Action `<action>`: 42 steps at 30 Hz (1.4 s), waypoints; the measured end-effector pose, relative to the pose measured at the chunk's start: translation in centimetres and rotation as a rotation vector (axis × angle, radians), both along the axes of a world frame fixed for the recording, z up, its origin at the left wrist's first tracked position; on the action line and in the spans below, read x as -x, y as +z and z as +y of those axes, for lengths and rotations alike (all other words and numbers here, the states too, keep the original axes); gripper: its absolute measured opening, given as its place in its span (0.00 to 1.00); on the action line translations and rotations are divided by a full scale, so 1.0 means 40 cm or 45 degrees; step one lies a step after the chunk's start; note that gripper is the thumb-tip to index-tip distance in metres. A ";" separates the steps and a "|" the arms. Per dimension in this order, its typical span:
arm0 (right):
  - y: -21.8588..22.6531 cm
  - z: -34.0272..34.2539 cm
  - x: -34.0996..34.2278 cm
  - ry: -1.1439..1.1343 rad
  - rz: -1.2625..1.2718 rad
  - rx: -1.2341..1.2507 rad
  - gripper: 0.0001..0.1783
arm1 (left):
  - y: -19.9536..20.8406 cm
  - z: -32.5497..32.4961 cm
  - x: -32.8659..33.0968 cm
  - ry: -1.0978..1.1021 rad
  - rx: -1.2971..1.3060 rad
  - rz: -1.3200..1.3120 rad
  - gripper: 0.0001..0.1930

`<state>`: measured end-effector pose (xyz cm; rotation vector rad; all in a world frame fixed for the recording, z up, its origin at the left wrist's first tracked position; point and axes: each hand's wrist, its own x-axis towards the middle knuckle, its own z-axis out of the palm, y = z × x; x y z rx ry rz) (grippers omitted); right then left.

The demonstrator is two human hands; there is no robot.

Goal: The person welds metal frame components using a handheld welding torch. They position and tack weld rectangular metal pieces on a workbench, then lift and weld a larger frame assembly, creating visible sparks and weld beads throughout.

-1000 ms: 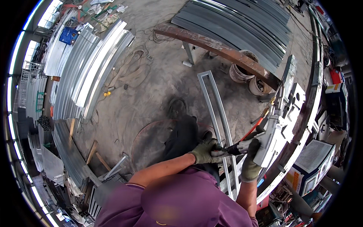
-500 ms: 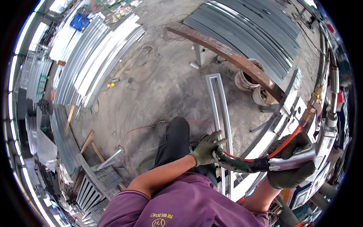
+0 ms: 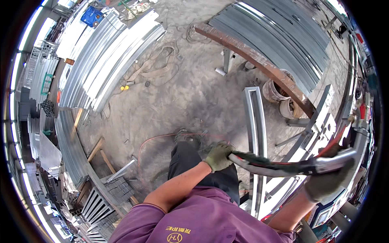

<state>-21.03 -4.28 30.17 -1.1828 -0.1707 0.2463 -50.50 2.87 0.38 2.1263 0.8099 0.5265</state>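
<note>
My left hand point(image 3: 219, 157), in an olive work glove, is closed around a thick sleeved cable point(image 3: 269, 168) in front of my body. The cable runs right to a silver welding gun point(image 3: 335, 160). Around the gun's body my gloved right hand point(image 3: 326, 183) is wrapped, partly smeared by motion. A thin red hose point(image 3: 334, 141) rises beside the gun; its far fittings are blurred. Beneath the cable, a long narrow galvanized steel frame point(image 3: 255, 121) lies lengthwise, pointing away from me.
White-silver workbench parts point(image 3: 302, 141) stand on the right. Beyond are a rusty beam point(image 3: 259, 65), two dirty buckets point(image 3: 272, 90) and stacked grey steel profiles point(image 3: 279, 40). Bright metal profiles point(image 3: 109, 60) lie at the far left. A red line point(image 3: 152, 139) trails over the floor near my legs.
My right hand has swung the gun rightward and lower, with blur. The cable is stretched longer between my hands. The view has shifted, so the steel frame sits further right.
</note>
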 end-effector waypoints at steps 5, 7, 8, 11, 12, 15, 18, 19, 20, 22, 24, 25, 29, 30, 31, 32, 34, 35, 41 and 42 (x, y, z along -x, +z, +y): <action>0.006 -0.028 0.032 -0.144 -0.032 0.052 0.29 | -0.002 0.122 0.147 -0.045 0.559 -0.097 0.10; -0.035 -0.031 0.109 0.002 -0.076 -0.045 0.25 | -0.060 0.221 0.265 -0.059 0.442 0.073 0.10; -0.062 -0.033 0.166 0.112 -0.097 -0.106 0.22 | -0.037 0.310 0.325 -0.035 0.215 0.189 0.10; -0.121 0.090 0.387 0.397 0.089 -0.269 0.16 | 0.159 0.587 0.606 0.347 0.202 0.443 0.16; -0.123 0.159 0.468 0.411 0.217 -0.279 0.15 | 0.227 0.685 0.723 0.344 -0.198 0.504 0.15; -0.130 0.272 0.577 0.581 0.373 -0.505 0.21 | 0.555 0.917 0.885 0.679 -0.691 0.233 0.09; -0.084 0.394 0.646 1.012 0.408 -0.751 0.25 | 0.861 1.052 0.948 0.611 -1.313 0.043 0.14; -0.092 0.413 0.632 1.156 0.462 -0.877 0.29 | 0.913 1.047 0.960 0.568 -1.322 -0.031 0.16; -0.080 0.417 0.631 1.062 0.424 -0.739 0.31 | 0.946 1.053 0.958 0.512 -1.316 -0.123 0.18; -0.065 0.434 0.621 1.100 0.400 -0.735 0.34 | 1.007 1.034 0.956 0.559 -1.463 -0.035 0.21; -0.102 0.409 0.568 0.999 0.382 -0.765 0.31 | 0.916 1.057 0.930 0.394 -1.600 -0.021 0.17; -0.129 0.398 0.537 0.944 0.377 -0.727 0.28 | 0.884 1.043 0.913 0.328 -1.547 0.158 0.15; -0.254 0.361 0.498 0.481 0.306 -0.383 0.23 | 0.626 0.964 0.839 0.054 -0.930 0.402 0.09; -0.260 0.374 0.520 0.337 0.439 -0.276 0.23 | 0.543 0.944 0.846 0.020 -0.879 0.408 0.09; -0.273 0.374 0.533 0.335 0.519 -0.296 0.21 | 0.460 0.931 0.856 0.008 -0.762 0.552 0.08; -0.304 0.356 0.516 0.446 0.570 -0.276 0.20 | 0.357 0.920 0.874 -0.012 -0.635 0.682 0.08; -0.348 0.324 0.488 0.362 0.627 -0.196 0.20 | 0.225 0.872 0.833 -0.037 -0.463 0.719 0.11; -0.365 0.300 0.466 0.331 0.588 -0.130 0.20 | 0.164 0.850 0.802 -0.086 -0.450 0.730 0.13; -0.358 0.188 0.340 0.082 0.503 0.009 0.19 | 0.091 0.789 0.517 -0.261 -0.253 0.774 0.18; -0.340 0.180 0.325 0.049 0.522 -0.012 0.19 | 0.091 0.794 0.472 -0.300 -0.253 0.791 0.18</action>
